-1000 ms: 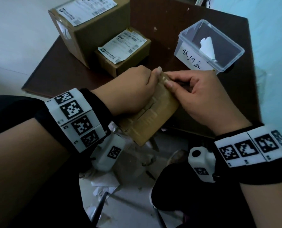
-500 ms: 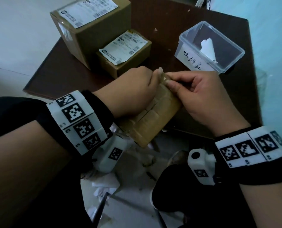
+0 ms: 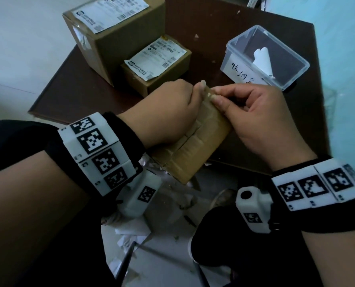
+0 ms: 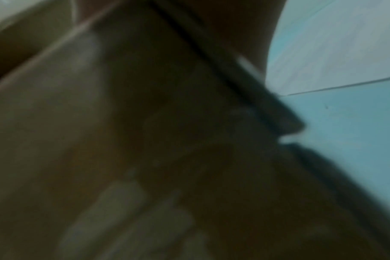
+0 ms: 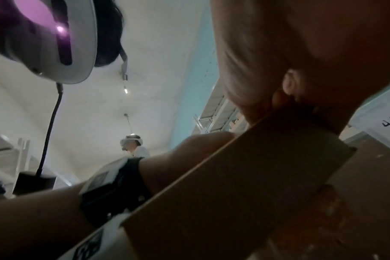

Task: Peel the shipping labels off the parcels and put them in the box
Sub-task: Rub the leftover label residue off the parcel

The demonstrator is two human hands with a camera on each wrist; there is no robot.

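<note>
Dark brown wooden table, bearing three items. Large brown cardboard parcel at the far left, a white printed shipping label flat on its top face. Just beside it, a smaller brown cardboard parcel, whose white label curls up at the near corner. Clear rectangular plastic box at the far right, well apart from both, holding a white peeled paper strip. Flat brown taped cardboard parcel held tilted over the table's near edge: left hand grips its left side with curled fingers; right hand pinches at its upper corner between thumb and forefinger.
</note>
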